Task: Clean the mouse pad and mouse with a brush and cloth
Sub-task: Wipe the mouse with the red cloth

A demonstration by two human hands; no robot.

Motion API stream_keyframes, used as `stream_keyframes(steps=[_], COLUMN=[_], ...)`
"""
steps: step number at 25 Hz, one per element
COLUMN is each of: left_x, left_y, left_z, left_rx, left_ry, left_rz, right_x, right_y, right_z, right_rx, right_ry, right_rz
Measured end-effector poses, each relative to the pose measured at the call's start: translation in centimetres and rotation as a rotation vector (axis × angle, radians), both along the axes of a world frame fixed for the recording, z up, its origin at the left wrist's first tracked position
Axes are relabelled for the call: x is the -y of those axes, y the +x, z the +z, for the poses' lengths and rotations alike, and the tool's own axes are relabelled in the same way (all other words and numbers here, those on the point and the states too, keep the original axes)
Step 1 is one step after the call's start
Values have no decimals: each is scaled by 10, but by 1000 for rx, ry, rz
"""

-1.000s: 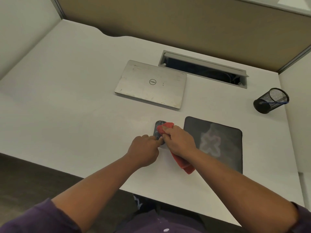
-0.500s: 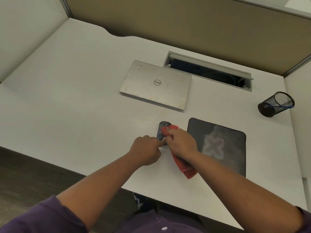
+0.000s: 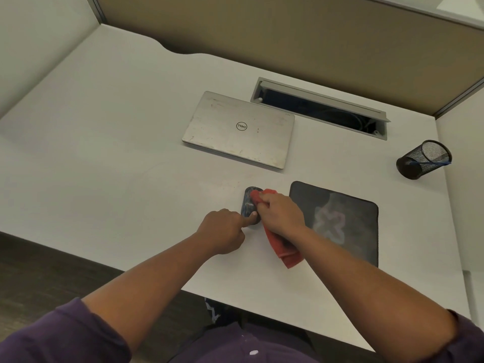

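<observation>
1. We see the mouse (image 3: 248, 204) lying on the white desk (image 3: 104, 166), just left of the mouse pad (image 3: 340, 221); our left hand (image 3: 225, 230) sits at its near end, loosely curled, one finger stretched out and touching the mouse's near edge.
2. Our right hand (image 3: 281, 213) is closed around a red cloth (image 3: 282, 247), pressing its bunched end onto the right side of the mouse; the rest of the cloth trails under the wrist onto the desk, beside the pad's left edge.
3. Beyond the mouse lies a closed silver laptop (image 3: 238, 129); behind it, an open cable tray (image 3: 319, 108) is set into the desk; a black mesh pen cup (image 3: 423, 159) stands far right, well apart from the pad.
4. The pad bears a pale cross-shaped mark; tan partition panels (image 3: 288, 35) enclose the desk; we cannot find a brush.
</observation>
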State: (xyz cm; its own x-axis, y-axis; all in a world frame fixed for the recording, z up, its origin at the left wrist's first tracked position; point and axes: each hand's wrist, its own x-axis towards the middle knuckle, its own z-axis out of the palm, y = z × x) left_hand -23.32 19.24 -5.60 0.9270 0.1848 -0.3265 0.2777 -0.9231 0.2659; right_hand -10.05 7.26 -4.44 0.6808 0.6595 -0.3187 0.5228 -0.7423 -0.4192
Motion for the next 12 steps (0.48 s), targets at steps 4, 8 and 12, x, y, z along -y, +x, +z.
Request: stream_keyframes(steps=[4, 8, 12], left_x=[1, -1, 0], left_y=[0, 1, 4], left_z=[-1, 0, 2], left_rx=[-10, -18, -48], left_ry=[-10, 14, 19], left_rz=[-12, -13, -31], right_x=[21, 7, 33], right_y=[-19, -5, -16], right_z=[-8, -6, -10], right_rx=[9, -47, -88], right_ry=[26, 91, 138], right_rz=[38, -32, -11])
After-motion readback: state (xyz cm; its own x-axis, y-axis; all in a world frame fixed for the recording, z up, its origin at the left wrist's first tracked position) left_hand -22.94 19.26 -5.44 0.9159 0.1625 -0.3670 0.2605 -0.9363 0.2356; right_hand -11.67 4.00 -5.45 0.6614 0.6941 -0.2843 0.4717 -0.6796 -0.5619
